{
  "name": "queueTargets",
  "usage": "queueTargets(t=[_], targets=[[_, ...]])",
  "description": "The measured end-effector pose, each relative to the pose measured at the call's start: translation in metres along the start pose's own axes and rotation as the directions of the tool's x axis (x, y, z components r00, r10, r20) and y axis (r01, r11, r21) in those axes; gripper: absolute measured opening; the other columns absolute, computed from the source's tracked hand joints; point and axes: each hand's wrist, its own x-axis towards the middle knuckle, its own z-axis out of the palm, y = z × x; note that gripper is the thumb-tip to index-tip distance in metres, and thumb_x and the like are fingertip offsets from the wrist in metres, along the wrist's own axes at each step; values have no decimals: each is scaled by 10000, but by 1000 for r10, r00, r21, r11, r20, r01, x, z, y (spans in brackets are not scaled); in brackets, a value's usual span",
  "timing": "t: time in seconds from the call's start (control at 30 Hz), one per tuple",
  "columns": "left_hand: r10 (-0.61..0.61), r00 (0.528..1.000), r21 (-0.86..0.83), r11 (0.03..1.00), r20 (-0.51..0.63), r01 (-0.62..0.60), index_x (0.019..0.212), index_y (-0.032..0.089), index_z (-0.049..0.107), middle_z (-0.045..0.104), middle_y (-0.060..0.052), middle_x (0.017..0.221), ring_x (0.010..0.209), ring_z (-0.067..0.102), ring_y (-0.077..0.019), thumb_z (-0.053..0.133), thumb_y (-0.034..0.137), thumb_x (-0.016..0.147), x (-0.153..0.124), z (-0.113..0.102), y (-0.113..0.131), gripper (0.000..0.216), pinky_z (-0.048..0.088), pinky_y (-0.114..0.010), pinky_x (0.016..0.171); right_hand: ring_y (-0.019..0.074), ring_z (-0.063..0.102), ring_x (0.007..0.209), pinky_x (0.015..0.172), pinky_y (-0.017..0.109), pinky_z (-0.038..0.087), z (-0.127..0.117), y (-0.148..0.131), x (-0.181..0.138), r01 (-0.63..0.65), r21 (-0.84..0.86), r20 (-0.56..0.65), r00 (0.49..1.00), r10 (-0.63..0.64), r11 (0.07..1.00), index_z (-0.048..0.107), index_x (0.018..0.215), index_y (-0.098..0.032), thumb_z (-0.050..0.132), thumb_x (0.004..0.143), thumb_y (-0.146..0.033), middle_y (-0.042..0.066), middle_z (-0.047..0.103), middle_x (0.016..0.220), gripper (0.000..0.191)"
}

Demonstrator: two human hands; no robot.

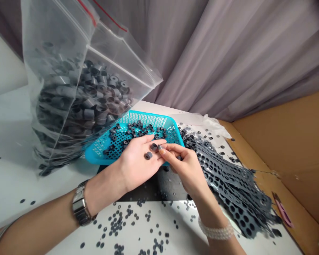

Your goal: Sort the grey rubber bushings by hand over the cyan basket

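My left hand (139,159) lies palm up with its fingers stretched out, in front of the blue plastic basket (175,127). On its palm rests a small grey rubber bushing (148,155), and a second one (153,146) sits nearer the fingers. Just over those fingers, my right hand (183,163) pinches another grey bushing (160,147) between thumb and forefinger. Several similar pieces (138,127) lie inside the basket. My right hand's other fingers are curled and partly hidden.
A big clear zip bag (77,106) of grey bushings stands at the left. Perforated dark rubber sheets (228,184) are heaped at the right, near a pink-handled cutter (283,210). Small black discs (117,223) are scattered over the white table (61,209). Cardboard (287,152) borders the right side.
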Motion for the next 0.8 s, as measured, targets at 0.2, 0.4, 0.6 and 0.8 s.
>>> queueTargets(t=[0.2,0.4,0.6,0.8], targets=[[38,999,-24,999,24,-38,1250,-16,464,615,-220,1124,1033,607,-242,357,221,880,0,-3,1,452,474,-339,928,51,65,442,380,182,82,-10,2,2,-281,551,231,956,180,786,505,689,-170,627,804,-324,-108,155,506,228],[54,999,-65,996,7,-53,1239,-21,476,614,-220,1148,1057,600,-243,385,212,865,1,-3,2,451,480,-320,927,47,67,424,349,156,99,-11,-2,3,-385,656,293,923,252,649,446,664,-181,647,765,-283,-113,151,489,247],[41,996,-47,998,84,-38,1286,35,447,557,-200,1249,1145,542,-235,383,238,862,3,-8,2,474,430,-336,983,63,244,401,335,178,135,-16,-6,4,-299,712,216,954,208,636,558,707,-171,488,770,-342,-43,370,538,195],[40,991,-62,998,129,-33,1282,39,454,547,-194,1259,1152,534,-237,385,233,862,4,-10,0,468,426,-330,982,19,250,342,321,185,133,-9,-5,3,-215,608,92,975,202,764,543,686,-167,551,807,-397,-34,494,596,260]])
